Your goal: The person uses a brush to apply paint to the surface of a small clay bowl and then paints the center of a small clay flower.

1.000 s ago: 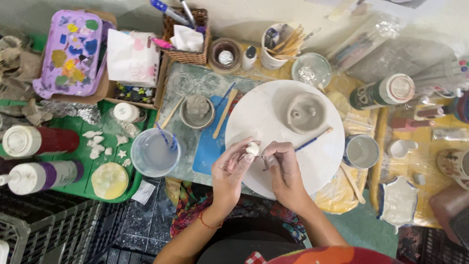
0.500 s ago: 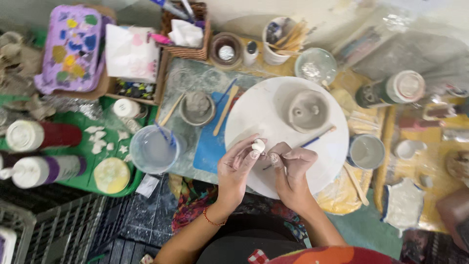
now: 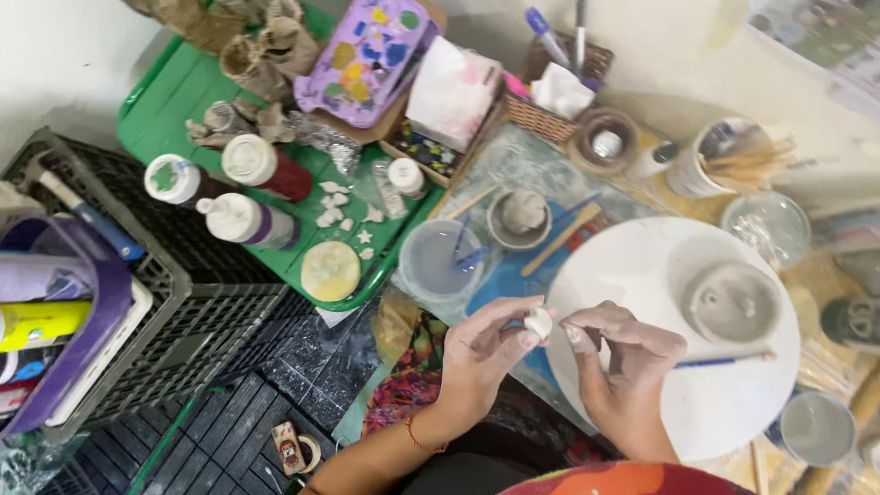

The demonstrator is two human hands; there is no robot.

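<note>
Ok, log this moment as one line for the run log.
left hand: pinches small clay lump | right hand: fingertips beside lump, contact unclear | below: white round board with clay dish, brush

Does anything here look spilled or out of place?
Small white clay bits lie loose on the green tray beside the paint bottles. Otherwise it is a crowded craft table; nothing looks tipped over or broken.

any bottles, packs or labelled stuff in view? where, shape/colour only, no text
Dark red paint bottle, white cap, lying on the green tray.
Purple paint bottle, white nozzle cap, beside it.
Green-labelled bottle, left of both.
White tissue pack, top centre, by the wicker basket.
Yellow tube, in the left crate.
</note>
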